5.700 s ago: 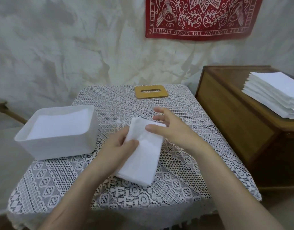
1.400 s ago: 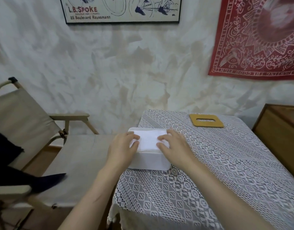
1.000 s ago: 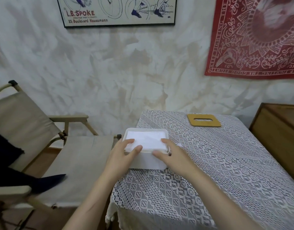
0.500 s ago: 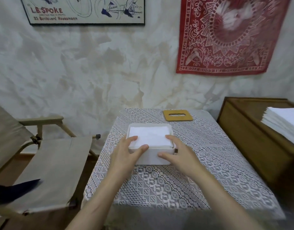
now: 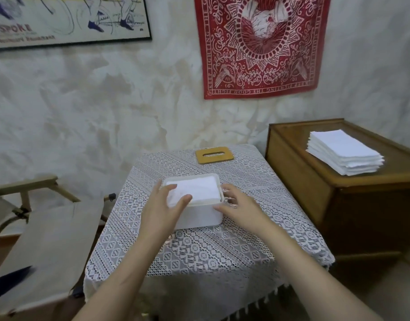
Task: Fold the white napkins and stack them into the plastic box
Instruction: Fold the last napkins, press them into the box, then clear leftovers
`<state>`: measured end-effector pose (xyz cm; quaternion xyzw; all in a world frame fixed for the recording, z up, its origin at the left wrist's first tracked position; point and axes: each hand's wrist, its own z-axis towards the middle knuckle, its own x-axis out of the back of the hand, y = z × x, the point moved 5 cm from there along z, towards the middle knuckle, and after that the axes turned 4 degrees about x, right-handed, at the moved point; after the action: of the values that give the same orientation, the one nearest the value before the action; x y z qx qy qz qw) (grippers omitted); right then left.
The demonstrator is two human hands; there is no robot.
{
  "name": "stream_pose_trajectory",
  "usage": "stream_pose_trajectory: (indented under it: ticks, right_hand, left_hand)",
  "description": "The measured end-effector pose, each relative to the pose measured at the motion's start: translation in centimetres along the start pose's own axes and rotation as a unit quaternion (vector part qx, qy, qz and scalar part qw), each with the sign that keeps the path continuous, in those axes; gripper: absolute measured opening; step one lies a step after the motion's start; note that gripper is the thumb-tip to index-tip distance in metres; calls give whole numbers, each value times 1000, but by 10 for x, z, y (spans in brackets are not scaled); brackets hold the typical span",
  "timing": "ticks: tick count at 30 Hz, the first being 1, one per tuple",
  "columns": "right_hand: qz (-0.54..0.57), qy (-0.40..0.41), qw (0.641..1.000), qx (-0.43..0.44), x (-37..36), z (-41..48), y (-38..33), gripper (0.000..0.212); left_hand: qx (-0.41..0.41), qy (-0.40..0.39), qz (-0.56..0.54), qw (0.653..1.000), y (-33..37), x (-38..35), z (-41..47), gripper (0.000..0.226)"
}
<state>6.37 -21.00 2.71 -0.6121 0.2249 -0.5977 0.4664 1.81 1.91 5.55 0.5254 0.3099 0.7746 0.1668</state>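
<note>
The white plastic box stands in the middle of the lace-covered table, with folded white napkins filling it to the rim. My left hand rests on the box's near left corner, thumb and forefinger lying over the napkins. At the box's right side is my right hand, fingers spread and relaxed, its thumb touching the near right corner. A stack of unfolded white napkins lies on the wooden cabinet to the right.
A flat wooden lid with a slot lies at the table's far edge. A canvas folding chair stands close to the table's left side. The cabinet sits right against the table's right side.
The folded napkin went into the box. Both hands then slid the box from the table's left edge to its middle, and my view swung right.
</note>
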Motion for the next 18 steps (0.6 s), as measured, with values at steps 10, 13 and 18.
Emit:
stream_pose_trajectory:
  ticks: [10,13,18]
  right_hand:
    - [-129,106,986,9,129,-30,-13,49]
    - [-167,138,976,18,166,-45,-20,47]
    - [-196,186,963,4,220,-67,-15,36]
  left_hand:
    - [-178,-22,-1,984,135,-42,10,31]
    - [-211,-48,-3,976,173,-62,15,32]
    - [-258,-78,11,963,238,-96,14,29]
